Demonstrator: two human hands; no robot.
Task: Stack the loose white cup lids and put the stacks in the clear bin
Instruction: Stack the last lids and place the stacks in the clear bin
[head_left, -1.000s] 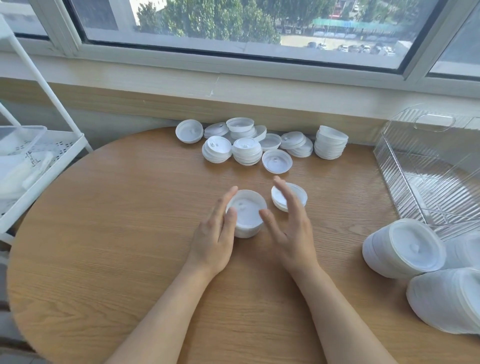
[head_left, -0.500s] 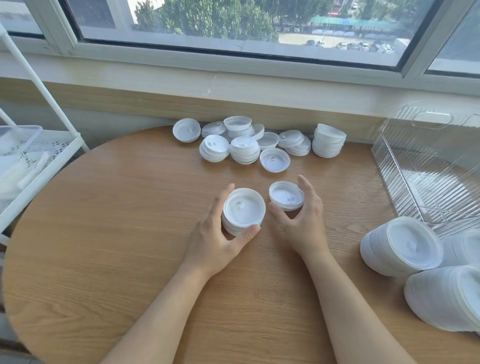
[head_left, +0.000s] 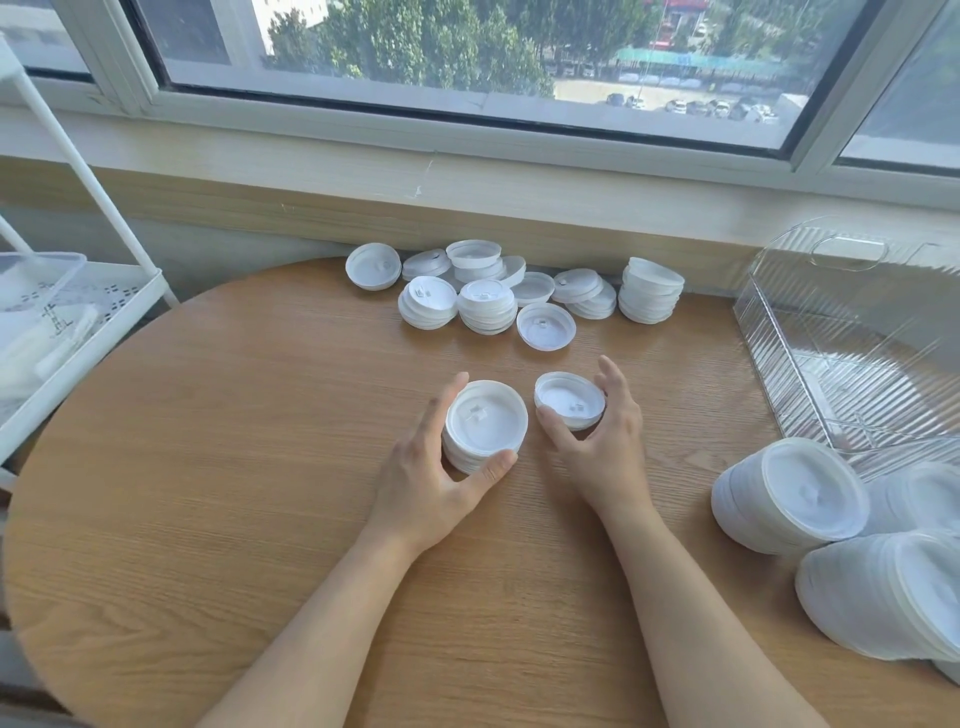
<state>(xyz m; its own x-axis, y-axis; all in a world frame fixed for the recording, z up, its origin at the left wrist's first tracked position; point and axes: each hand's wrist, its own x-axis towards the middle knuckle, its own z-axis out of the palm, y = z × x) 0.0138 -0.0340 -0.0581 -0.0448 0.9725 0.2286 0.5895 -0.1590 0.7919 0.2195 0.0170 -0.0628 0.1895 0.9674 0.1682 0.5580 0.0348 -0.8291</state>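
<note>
At the middle of the round wooden table (head_left: 208, 493) my left hand (head_left: 431, 467) grips a short stack of white lids (head_left: 485, 423), fingers on its left side and thumb at its front. Just to the right, my right hand (head_left: 605, 441) holds a smaller stack of lids (head_left: 569, 400), thumb on the near rim and fingers behind it. More loose lids and short stacks (head_left: 514, 293) lie at the table's far edge. The clear bin (head_left: 852, 353) lies on its side at the right.
Long stacks of lids (head_left: 789, 493) lie on their sides at the right front, close to the bin's mouth. A white wire rack (head_left: 78, 322) with a plastic box stands left of the table. A window sill runs behind the table.
Both hands went from flanking one stack to one stack each. The left hand closed round the larger stack; the right hand moved right and took hold of the smaller one.
</note>
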